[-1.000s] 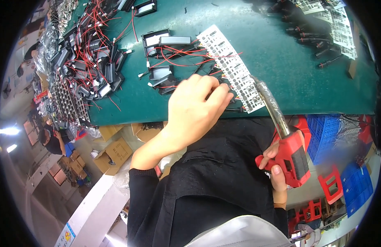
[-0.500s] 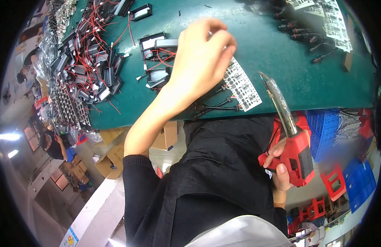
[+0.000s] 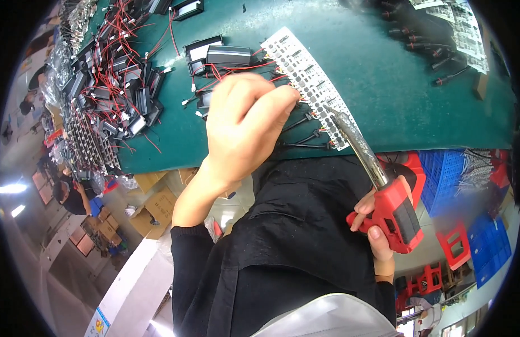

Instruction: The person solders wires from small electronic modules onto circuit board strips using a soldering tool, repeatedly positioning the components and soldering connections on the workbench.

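My right hand (image 3: 380, 240) grips a red soldering gun (image 3: 403, 222) with a long metal barrel. Its tip lies over a white strip of circuit boards (image 3: 296, 62), near the strip's lower half. Along the left edge of this strip, my left hand (image 3: 240, 126) is closed in a pinch, fingertips beside thin wires at the board edge. Whatever is between those fingertips is too small to make out. Black cables (image 3: 307, 145) run to the strip's lower end. Beyond the left hand sit black plastic cases (image 3: 229, 55) with red wires, partly covered by the hand.
A heap of black cases with red wires (image 3: 122, 84) covers the left of the green table (image 3: 406, 106). More board strips (image 3: 468, 36) and black cables (image 3: 425, 46) lie at the far right. Below the table's right edge stand a blue crate (image 3: 439, 177) and a red stool (image 3: 455, 247).
My left hand has drawn back toward me and left, uncovering the upper part of the board strip. The soldering gun's tip has swung left, from beside the strip to over it.
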A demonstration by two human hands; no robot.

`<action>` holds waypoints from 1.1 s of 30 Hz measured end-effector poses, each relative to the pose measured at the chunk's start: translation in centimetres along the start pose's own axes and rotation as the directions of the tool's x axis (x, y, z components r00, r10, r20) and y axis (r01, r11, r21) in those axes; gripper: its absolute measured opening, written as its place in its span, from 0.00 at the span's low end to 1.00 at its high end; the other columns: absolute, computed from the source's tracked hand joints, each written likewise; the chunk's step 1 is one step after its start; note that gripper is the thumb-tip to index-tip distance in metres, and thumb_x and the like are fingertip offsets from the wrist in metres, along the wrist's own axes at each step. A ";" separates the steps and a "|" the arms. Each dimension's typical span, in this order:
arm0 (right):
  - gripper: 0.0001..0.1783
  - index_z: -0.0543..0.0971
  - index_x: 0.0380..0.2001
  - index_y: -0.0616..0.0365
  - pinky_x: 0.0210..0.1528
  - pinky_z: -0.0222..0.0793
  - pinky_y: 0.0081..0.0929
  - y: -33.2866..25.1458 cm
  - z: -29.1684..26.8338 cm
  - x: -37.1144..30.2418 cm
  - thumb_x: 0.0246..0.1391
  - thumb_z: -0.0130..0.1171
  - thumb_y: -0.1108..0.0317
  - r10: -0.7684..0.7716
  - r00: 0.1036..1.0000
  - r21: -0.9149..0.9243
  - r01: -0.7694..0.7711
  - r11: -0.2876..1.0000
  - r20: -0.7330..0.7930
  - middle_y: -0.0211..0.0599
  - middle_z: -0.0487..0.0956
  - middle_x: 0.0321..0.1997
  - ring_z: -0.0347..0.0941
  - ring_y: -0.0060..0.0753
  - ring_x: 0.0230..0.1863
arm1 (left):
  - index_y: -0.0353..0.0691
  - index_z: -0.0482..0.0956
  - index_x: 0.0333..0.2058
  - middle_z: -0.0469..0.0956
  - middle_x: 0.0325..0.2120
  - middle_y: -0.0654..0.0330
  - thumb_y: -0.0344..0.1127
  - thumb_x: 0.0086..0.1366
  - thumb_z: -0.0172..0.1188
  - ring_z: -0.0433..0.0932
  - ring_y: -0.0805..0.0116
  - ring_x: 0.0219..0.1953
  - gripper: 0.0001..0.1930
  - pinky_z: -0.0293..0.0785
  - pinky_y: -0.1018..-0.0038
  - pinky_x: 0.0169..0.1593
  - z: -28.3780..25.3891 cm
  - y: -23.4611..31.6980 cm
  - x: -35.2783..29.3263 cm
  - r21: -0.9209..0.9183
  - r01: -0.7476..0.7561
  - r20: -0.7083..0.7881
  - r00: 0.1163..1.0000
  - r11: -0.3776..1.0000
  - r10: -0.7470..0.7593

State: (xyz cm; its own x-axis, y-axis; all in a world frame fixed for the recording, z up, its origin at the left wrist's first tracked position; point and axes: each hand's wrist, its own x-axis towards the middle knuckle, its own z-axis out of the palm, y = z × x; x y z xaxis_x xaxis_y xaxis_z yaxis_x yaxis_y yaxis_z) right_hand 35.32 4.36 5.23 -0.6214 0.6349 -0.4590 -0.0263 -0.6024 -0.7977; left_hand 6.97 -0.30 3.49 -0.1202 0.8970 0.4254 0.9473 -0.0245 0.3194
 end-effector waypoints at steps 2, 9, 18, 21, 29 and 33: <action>0.49 0.46 0.66 0.62 0.34 0.74 0.29 0.4 -0.3 -0.2 0.47 0.63 0.66 0.020 1.000 0.006 -0.020 1.000 0.002 0.47 0.76 0.38 0.75 0.37 0.34 | 0.42 0.80 0.36 0.72 0.25 0.62 0.25 0.51 0.66 0.74 0.66 0.29 0.12 0.72 0.73 0.32 0.1 0.9 -0.1 -0.228 0.309 0.077 0.951 0.923 -0.299; 0.48 0.45 0.66 0.64 0.34 0.74 0.29 0.5 -0.6 -0.2 0.48 0.62 0.68 0.034 0.998 -0.023 -0.033 0.999 0.050 0.47 0.76 0.37 0.75 0.36 0.33 | 0.36 0.77 0.39 0.71 0.27 0.57 0.20 0.54 0.59 0.72 0.62 0.27 0.12 0.71 0.71 0.33 0.6 1.0 -0.1 -0.268 0.328 0.224 0.936 0.906 -0.273; 0.44 0.50 0.64 0.68 0.32 0.73 0.24 0.9 0.3 0.0 0.49 0.61 0.68 -0.037 0.999 -0.162 0.042 0.986 0.030 0.44 0.78 0.34 0.75 0.28 0.26 | 0.37 0.78 0.33 0.73 0.26 0.64 0.23 0.55 0.63 0.69 0.78 0.21 0.07 0.67 0.81 0.24 1.5 0.4 -0.6 -0.318 0.360 0.282 0.919 0.877 -0.275; 0.42 0.52 0.63 0.68 0.30 0.73 0.23 1.2 0.2 0.1 0.49 0.61 0.68 -0.069 0.997 -0.199 0.075 0.977 0.041 0.43 0.78 0.32 0.75 0.27 0.24 | 0.37 0.78 0.33 0.74 0.26 0.64 0.23 0.55 0.63 0.69 0.78 0.21 0.06 0.67 0.82 0.24 1.6 0.6 -0.5 -0.324 0.361 0.273 0.921 0.875 -0.279; 0.42 0.53 0.63 0.69 0.29 0.73 0.23 1.2 0.4 0.4 0.49 0.60 0.69 -0.076 0.997 -0.219 0.081 0.972 0.033 0.43 0.79 0.31 0.75 0.26 0.24 | 0.37 0.78 0.33 0.74 0.26 0.64 0.22 0.54 0.63 0.69 0.78 0.21 0.07 0.66 0.82 0.24 1.9 0.7 -0.7 -0.332 0.354 0.250 0.927 0.874 -0.280; 0.42 0.53 0.63 0.71 0.30 0.73 0.22 1.1 0.6 0.4 0.48 0.60 0.69 -0.068 0.997 -0.260 0.072 0.963 0.024 0.43 0.79 0.31 0.75 0.26 0.23 | 0.37 0.78 0.33 0.74 0.26 0.64 0.22 0.54 0.63 0.68 0.78 0.21 0.07 0.66 0.82 0.24 1.9 0.6 -0.8 -0.334 0.363 0.245 0.925 0.870 -0.292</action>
State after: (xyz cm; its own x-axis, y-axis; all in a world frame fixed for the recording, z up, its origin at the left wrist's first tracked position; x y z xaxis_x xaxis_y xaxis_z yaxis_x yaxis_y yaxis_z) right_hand 34.56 3.70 4.40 -0.6366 0.6626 -0.3945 0.1339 -0.4088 -0.9027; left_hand 8.23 -0.17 1.73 -0.3150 0.9445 0.0930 0.6810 0.1567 0.7153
